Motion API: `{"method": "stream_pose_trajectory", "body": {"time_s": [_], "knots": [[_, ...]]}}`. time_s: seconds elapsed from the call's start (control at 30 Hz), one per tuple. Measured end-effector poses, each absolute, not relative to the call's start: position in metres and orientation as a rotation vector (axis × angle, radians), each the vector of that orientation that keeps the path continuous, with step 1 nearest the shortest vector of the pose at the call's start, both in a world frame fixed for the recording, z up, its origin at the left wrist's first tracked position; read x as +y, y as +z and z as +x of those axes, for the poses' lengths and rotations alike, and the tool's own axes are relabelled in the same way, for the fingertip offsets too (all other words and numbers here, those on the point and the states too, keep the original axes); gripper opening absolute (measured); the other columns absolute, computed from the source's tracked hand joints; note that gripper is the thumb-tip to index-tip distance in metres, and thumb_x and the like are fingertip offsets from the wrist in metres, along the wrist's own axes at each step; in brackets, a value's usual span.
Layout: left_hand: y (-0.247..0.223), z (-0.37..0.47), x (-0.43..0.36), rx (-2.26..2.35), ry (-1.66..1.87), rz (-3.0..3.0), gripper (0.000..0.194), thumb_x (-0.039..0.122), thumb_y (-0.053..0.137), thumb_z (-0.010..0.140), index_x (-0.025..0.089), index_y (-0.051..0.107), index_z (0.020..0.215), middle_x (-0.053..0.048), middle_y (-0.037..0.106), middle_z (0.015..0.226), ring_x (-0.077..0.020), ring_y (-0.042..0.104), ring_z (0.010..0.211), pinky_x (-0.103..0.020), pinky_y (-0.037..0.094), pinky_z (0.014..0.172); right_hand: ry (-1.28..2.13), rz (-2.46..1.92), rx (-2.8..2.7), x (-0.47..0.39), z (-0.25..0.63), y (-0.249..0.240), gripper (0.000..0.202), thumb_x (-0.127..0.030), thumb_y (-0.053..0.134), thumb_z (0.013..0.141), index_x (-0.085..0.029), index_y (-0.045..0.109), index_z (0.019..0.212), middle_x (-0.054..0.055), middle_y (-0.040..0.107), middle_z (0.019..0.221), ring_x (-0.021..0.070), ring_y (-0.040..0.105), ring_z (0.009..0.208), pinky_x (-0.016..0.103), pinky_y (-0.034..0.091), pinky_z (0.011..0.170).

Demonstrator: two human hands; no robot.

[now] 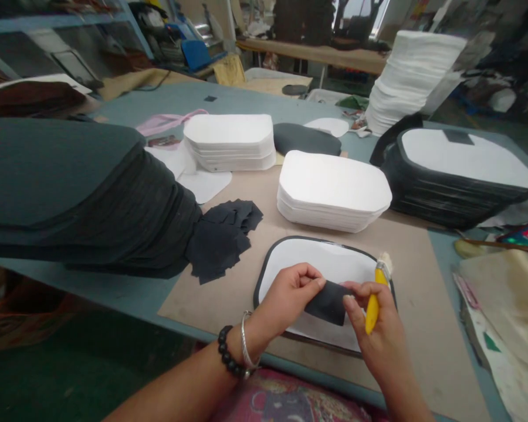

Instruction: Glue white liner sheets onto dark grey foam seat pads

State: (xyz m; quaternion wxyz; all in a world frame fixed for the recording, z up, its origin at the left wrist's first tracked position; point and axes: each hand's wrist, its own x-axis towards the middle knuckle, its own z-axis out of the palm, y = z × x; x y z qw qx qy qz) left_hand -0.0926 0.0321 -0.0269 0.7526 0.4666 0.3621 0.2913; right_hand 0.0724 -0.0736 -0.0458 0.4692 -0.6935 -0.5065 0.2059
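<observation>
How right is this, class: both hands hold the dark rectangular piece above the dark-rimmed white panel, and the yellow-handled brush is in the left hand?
One slip: the yellow-handled brush is in the right hand, not the left hand, as the head view shows. Both hands do hold the dark rectangular piece above the dark-rimmed white panel.

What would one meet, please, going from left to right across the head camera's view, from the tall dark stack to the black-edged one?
Tall dark stack → loose pile of small dark pieces → left hand → dark patch → right hand → stack of black-edged white panels.
</observation>
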Motion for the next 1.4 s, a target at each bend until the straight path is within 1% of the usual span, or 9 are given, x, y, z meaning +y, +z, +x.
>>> {"method": "stream_pose_trajectory", "body": {"time_s": [0.17, 0.3, 0.4, 0.5, 0.7, 1.07, 1.2, 1.27, 1.4], "knots": [[-0.037, -0.081, 0.04, 0.862, 0.522, 1.058, 0.033, 0.046, 0.072, 0.078, 0.016, 0.061, 0.089, 0.003, 0.059, 0.064, -0.0108, 0.055, 0.054, -0.021, 0.044, 0.052, 0.389, -1.841, -1.168, -0.06, 0.078, -0.055, 0.025, -0.046, 0.065, 0.092, -0.024, 0.052, 0.095, 0.004, 0.067, 0.088, 0.0219, 0.069, 0.084, 0.033, 0.052, 0.074], [-0.045, -0.068, 0.058, 0.943, 0.438, 1.174, 0.026, 0.044, 0.064, 0.084, 0.021, 0.053, 0.083, 0.004, 0.058, 0.062, -0.0157, 0.063, 0.049, -0.022, 0.042, 0.044, 0.346, -1.937, -1.121, -0.039, 0.082, -0.05, 0.023, -0.045, 0.062, 0.093, -0.025, 0.05, 0.096, 0.001, 0.066, 0.085, 0.0206, 0.066, 0.076, 0.032, 0.048, 0.072], [-0.045, -0.058, 0.078, 1.074, 0.434, 1.466, 0.018, 0.035, 0.058, 0.089, 0.021, 0.053, 0.079, 0.004, 0.057, 0.062, -0.0143, 0.06, 0.049, -0.022, 0.038, 0.047, 0.302, -2.015, -1.13, -0.017, 0.086, -0.049, 0.023, -0.045, 0.061, 0.091, -0.026, 0.049, 0.094, 0.0, 0.064, 0.081, 0.021, 0.063, 0.071, 0.032, 0.044, 0.07], [-0.04, -0.049, 0.093, 1.242, 0.395, 1.87, 0.019, 0.03, 0.059, 0.09, 0.021, 0.056, 0.074, 0.001, 0.062, 0.065, -0.0164, 0.062, 0.058, -0.026, 0.033, 0.054, 0.244, -2.093, -1.174, 0.002, 0.092, -0.054, 0.022, -0.045, 0.059, 0.091, -0.026, 0.048, 0.096, 0.001, 0.065, 0.084, 0.0229, 0.061, 0.071, 0.033, 0.04, 0.069], [-0.036, -0.039, 0.105, 1.409, 0.204, 2.185, 0.018, 0.035, 0.059, 0.094, 0.023, 0.065, 0.082, -0.003, 0.072, 0.075, -0.0225, 0.066, 0.069, -0.031, 0.025, 0.056, 0.201, -2.207, -1.251, 0.018, 0.097, -0.066, 0.016, -0.039, 0.053, 0.093, -0.026, 0.049, 0.101, 0.004, 0.066, 0.089, 0.0255, 0.06, 0.075, 0.032, 0.035, 0.068], [-0.036, -0.036, 0.106, 1.433, 0.055, 2.306, 0.018, 0.035, 0.055, 0.097, 0.022, 0.067, 0.092, -0.005, 0.075, 0.079, -0.0275, 0.072, 0.075, -0.033, 0.031, 0.056, 0.103, -2.265, -1.305, 0.025, 0.095, -0.072, 0.013, -0.036, 0.05, 0.095, -0.025, 0.05, 0.102, 0.006, 0.064, 0.087, 0.027, 0.061, 0.078, 0.033, 0.037, 0.069], [-0.03, -0.044, 0.107, 1.492, -0.004, 2.342, 0.027, 0.044, 0.056, 0.099, 0.019, 0.065, 0.101, -0.009, 0.075, 0.082, -0.0298, 0.073, 0.076, -0.034, 0.036, 0.057, 0.084, -2.241, -1.266, 0.018, 0.099, -0.063, 0.026, -0.048, 0.052, 0.096, -0.024, 0.051, 0.104, 0.006, 0.065, 0.085, 0.0259, 0.062, 0.074, 0.033, 0.039, 0.067], [-0.024, -0.062, 0.106, 1.512, 0.04, 2.304, 0.032, 0.05, 0.056, 0.099, 0.019, 0.064, 0.101, -0.006, 0.073, 0.077, -0.0281, 0.071, 0.071, -0.033, 0.038, 0.057, 0.064, -2.247, -1.203, 0.004, 0.107, -0.053, 0.035, -0.058, 0.052, 0.096, -0.024, 0.052, 0.104, 0.004, 0.066, 0.085, 0.0234, 0.062, 0.068, 0.032, 0.04, 0.065], [0.006, -0.138, 0.107, 1.457, 0.471, 2.255, 0.02, 0.041, 0.057, 0.1, 0.022, 0.062, 0.098, 0.002, 0.068, 0.072, -0.0179, 0.065, 0.063, -0.029, 0.043, 0.058, -0.073, -2.3, -1.163, -0.045, 0.129, -0.029, 0.053, -0.077, 0.049, 0.091, -0.024, 0.055, 0.093, 0.004, 0.066, 0.08, 0.0215, 0.061, 0.061, 0.03, 0.04, 0.057]]}}
